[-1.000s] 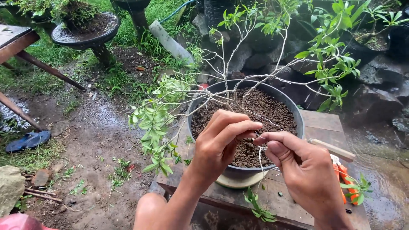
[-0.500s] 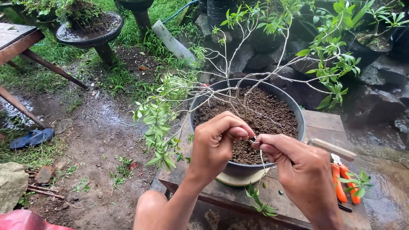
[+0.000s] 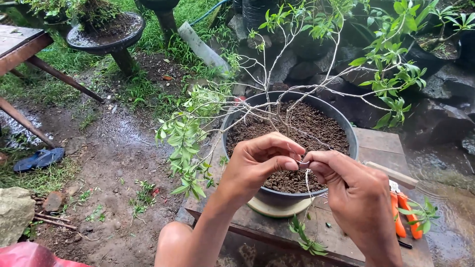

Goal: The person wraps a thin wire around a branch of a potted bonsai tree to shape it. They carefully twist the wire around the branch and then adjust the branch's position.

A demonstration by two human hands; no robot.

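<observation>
At the center of the frame, over the pot of soil, the left hand and right hand both pinch a thin wire around a twig.

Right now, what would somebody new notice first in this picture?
Probably the two hands in the middle: the left hand and right hand pinch a thin wire on a branch, just above a big dark pot of soil. After that, the little tree spreading pale branches over it, and the orange-handled cutters on the wooden stand at the right.
</observation>
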